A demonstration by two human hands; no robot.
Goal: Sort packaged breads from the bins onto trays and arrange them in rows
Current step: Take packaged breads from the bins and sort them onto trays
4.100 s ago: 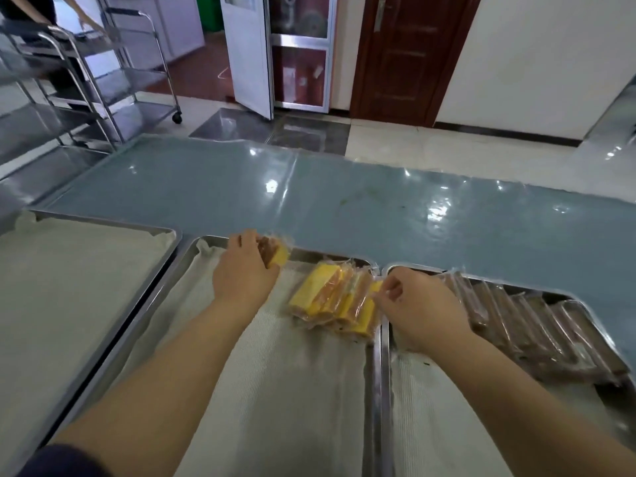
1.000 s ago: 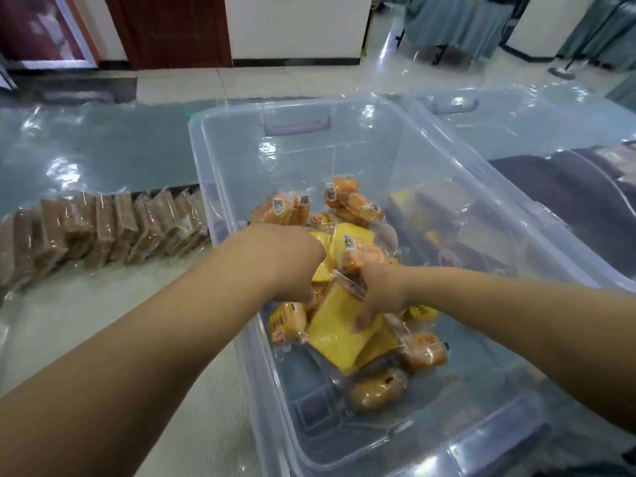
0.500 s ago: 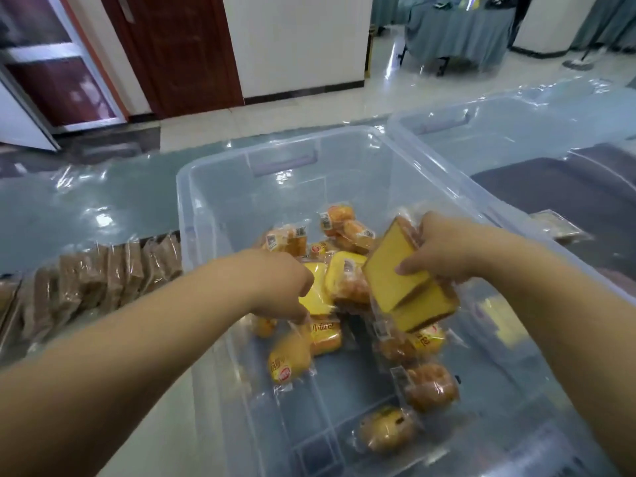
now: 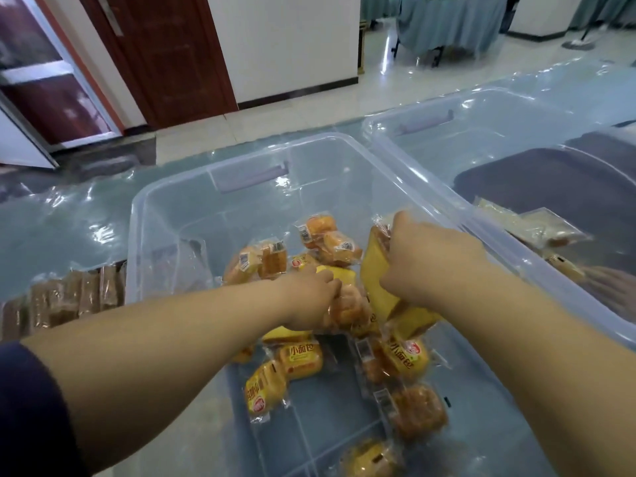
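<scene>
Two hands: inside clear bin [image 4: 192, 218], mid frame.
Right hand [image 4: 430, 266]: we grip yellow cake packs [image 4: 373, 277].
Left hand [image 4: 309, 297]: grip hidden, cannot tell.
Feel: soft, light, slippery; hold flat sides.

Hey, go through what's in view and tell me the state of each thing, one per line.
Near bin: lidless, partly filled with packaged breads.
Right hand: grips yellow cake packs above the pile.
Left hand: down among the breads, grip unclear.
Brown breads: standing in a row.
Far bin: lidless.

both forearms are bare; a dark navy sleeve [image 4: 31, 411] covers the left upper arm.
</scene>
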